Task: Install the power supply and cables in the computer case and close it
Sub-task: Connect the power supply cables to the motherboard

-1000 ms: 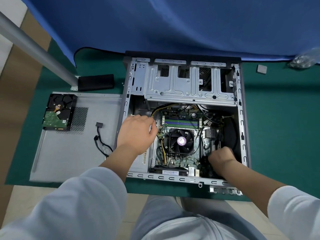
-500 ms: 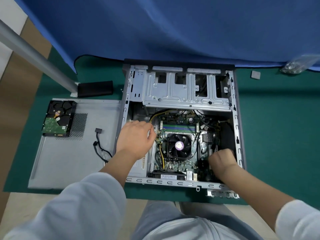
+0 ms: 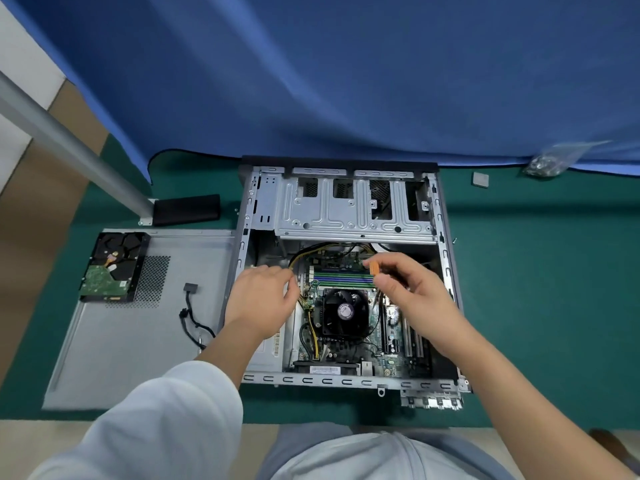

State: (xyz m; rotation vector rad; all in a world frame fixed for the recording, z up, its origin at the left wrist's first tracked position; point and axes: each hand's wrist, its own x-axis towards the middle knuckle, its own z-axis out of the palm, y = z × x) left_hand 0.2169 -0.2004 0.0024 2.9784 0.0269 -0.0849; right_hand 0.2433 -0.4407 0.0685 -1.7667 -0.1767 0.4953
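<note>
Right hand (image 3: 412,292) raised over motherboard, pinching orange connector (image 3: 373,267); left hand (image 3: 263,299) loosely curled, grip unclear.

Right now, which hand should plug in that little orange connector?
Probably the right hand: it already pinches the orange connector above the motherboard. The left hand is lower down, at the yellow cables.

Open computer case (image 3: 346,209), laid on its side with the motherboard exposed, between and beneath both hands. An orange cable connector (image 3: 374,267) is pinched at the fingertips of the right hand (image 3: 412,292). Yellow-and-black cables (image 3: 300,258) are seen beside the left hand (image 3: 263,299), which rests on the silver power supply (image 3: 266,351).
</note>
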